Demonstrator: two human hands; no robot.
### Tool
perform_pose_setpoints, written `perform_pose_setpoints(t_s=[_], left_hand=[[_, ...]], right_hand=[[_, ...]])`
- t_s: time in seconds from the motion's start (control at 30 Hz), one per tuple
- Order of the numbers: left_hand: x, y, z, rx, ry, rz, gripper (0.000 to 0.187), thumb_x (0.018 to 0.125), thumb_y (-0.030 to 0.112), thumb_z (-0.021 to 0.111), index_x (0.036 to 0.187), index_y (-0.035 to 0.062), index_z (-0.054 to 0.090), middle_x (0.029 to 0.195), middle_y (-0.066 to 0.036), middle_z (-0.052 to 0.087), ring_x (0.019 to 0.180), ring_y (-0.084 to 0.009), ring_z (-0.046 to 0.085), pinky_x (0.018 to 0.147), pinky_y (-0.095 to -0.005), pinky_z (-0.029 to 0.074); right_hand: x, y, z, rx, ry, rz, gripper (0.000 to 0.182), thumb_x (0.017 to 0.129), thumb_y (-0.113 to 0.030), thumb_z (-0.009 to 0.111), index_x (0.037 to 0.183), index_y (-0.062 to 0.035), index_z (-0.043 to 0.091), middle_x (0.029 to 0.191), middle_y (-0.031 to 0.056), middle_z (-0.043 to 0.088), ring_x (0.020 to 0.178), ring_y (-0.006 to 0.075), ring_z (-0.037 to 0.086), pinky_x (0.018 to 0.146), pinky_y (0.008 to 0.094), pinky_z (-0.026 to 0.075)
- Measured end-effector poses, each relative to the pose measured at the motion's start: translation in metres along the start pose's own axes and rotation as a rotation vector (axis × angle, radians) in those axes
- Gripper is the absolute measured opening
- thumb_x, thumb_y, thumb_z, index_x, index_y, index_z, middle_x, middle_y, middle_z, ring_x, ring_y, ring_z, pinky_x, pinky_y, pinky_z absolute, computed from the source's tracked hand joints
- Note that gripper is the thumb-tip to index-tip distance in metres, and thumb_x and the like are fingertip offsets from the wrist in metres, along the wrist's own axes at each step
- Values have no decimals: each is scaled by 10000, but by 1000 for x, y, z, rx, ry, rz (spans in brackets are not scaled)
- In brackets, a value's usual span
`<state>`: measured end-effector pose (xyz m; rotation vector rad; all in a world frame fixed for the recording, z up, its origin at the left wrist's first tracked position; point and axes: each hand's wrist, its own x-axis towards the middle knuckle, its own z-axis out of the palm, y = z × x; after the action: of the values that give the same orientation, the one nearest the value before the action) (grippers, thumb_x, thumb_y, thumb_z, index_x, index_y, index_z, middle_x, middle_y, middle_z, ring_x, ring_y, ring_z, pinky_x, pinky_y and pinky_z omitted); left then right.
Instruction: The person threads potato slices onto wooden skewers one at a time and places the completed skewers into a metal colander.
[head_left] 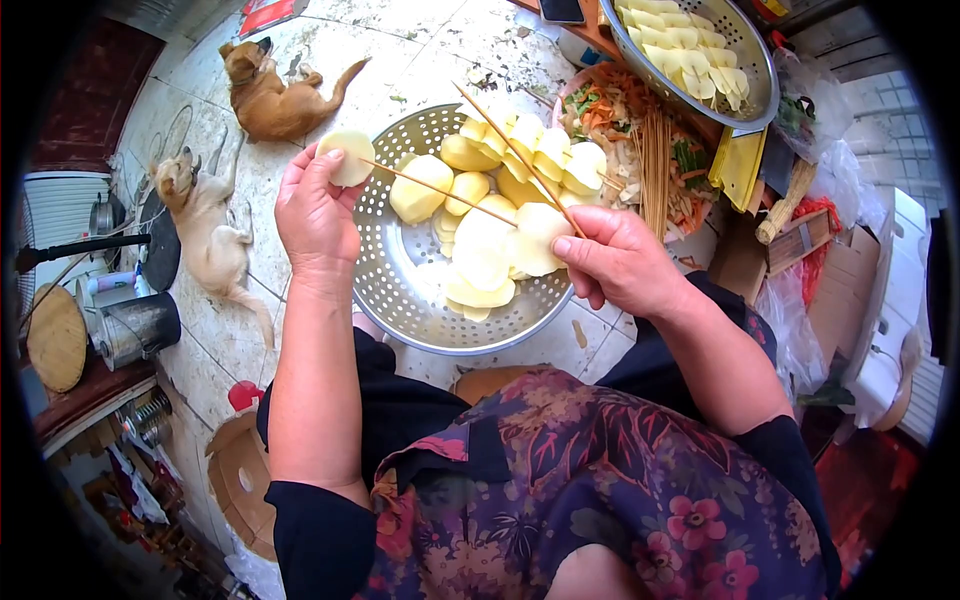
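My left hand pinches a round potato slice at the left, above the colander's rim. A thin bamboo skewer runs from that slice across to a second potato slice by my right hand. My right thumb and fingers are closed on this second slice and on another bamboo skewer, which slants up to the left. Below both hands stands a perforated metal colander. It holds peeled potatoes, loose slices and skewered slices.
A second colander of skewered slices is at upper right. Bundled skewers lie over shredded vegetables. Two dogs, one brown and one pale, lie on the tiles at left. A metal bucket stands left.
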<state>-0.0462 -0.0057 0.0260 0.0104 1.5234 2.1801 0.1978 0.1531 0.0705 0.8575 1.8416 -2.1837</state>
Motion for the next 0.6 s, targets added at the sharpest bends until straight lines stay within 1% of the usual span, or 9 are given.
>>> perform_pose_setpoints(t_s=[0.27,0.33,0.47,0.6], left_hand=[[-3,-3,1,-43,22,10,267,820,34,608,1062,-7,505,963,-116,606,844,-219,622,743,-357,550],[-7,-4,4,11,28,44,259,826,52,593,1062,-14,508,967,-120,604,843,-215,622,739,-354,550],[-16,-7,13,81,3,29,253,847,85,561,1070,-23,510,974,-131,602,839,-214,623,734,-352,550],[-14,-6,12,-18,31,-94,259,870,114,526,1100,-6,516,1012,-136,598,875,-235,618,745,-381,546]], right_hand=[[0,0,1,-16,13,3,189,930,-190,512,800,-58,547,565,-13,518,445,56,466,421,203,384],[0,1,1,-24,21,6,188,930,-189,512,800,-58,547,565,-14,517,445,57,465,422,204,383],[3,5,1,-34,36,-22,187,929,-187,514,797,-58,547,563,-13,514,445,59,465,423,209,383],[3,5,0,-27,9,-7,185,928,-191,517,803,-58,550,564,-10,513,450,59,467,427,207,384]])
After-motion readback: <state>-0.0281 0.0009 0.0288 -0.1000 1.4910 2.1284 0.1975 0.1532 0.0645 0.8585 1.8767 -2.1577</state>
